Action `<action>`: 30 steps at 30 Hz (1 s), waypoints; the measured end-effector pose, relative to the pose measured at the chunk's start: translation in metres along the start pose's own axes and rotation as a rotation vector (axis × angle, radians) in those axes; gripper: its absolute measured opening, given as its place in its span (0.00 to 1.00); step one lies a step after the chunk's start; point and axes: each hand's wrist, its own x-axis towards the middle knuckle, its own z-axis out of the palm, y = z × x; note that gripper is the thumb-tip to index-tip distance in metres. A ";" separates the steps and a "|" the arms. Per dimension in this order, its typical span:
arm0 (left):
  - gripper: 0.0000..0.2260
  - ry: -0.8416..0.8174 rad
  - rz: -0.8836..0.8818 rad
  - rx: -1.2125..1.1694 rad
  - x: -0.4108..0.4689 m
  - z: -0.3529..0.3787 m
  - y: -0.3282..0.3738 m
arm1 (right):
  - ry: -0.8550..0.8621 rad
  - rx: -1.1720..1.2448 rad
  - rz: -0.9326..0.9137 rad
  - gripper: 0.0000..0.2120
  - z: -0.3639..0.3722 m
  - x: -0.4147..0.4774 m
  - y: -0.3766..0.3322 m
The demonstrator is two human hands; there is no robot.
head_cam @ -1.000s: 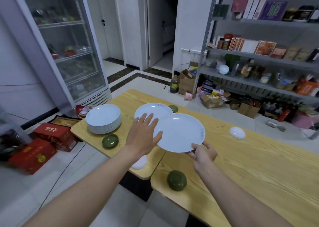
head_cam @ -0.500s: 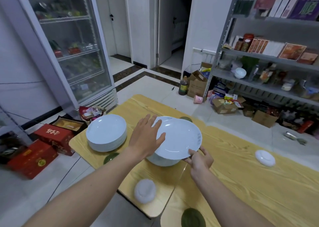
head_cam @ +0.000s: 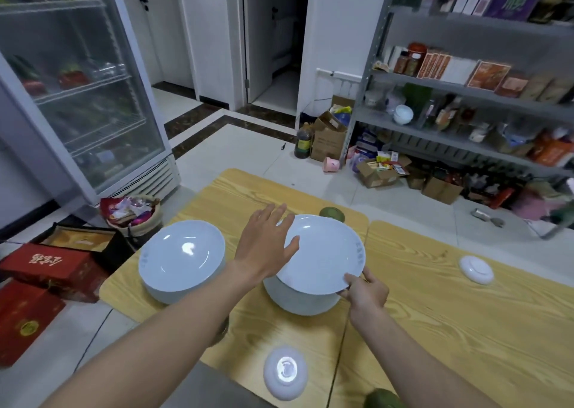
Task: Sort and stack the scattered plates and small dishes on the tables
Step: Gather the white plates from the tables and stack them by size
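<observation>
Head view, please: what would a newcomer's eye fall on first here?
The big white plate at the centre, its near rim pinched by the right hand while the left hand rests open against its left edge. Next, the stack of white plates left of it on the wooden table.

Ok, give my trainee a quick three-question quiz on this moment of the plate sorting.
1. True or false: the right hand pinches the rim of the white plate between the hands.
2. Which hand has straight, spread fingers at that plate's left edge?
3. How many small white dishes lie on the tables? A one, B two, C five.
Key: 1 true; 2 the left hand; 3 B.
</observation>
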 end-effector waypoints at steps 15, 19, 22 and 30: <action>0.24 -0.077 0.091 -0.097 0.020 0.023 -0.032 | 0.242 -0.299 -0.050 0.18 0.020 0.014 0.010; 0.24 -0.081 0.108 -0.084 0.026 0.029 -0.029 | 0.231 -0.325 -0.041 0.18 0.017 0.015 0.008; 0.24 -0.098 0.132 -0.065 0.029 0.030 -0.025 | 0.191 -0.407 -0.063 0.15 0.015 0.014 0.003; 0.25 -0.114 0.196 -0.005 0.049 0.020 0.000 | -0.113 -1.532 -0.756 0.27 0.011 0.017 -0.056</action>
